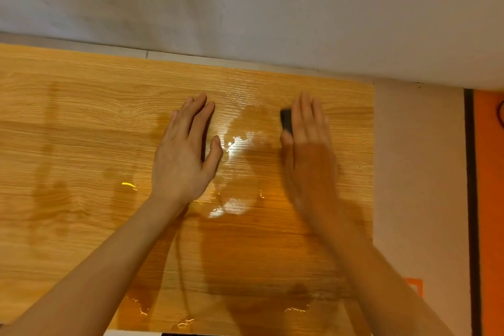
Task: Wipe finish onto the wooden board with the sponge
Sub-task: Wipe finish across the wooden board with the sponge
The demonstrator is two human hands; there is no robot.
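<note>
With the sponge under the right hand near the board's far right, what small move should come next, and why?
Probably draw the right hand and dark sponge left along the grain, through the wet pooled finish by the left hand. The wooden board looks drier and paler further left, so the puddles there need spreading.

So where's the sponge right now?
In the head view, the dark sponge lies under the right hand, right of centre on the wooden board, across the glossy wet patch from the left hand.

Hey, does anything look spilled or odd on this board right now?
Yes: finish lies unevenly on the wooden board, pooling in glossy puddles between the left hand and right hand, while the far-left stays dry.
</note>
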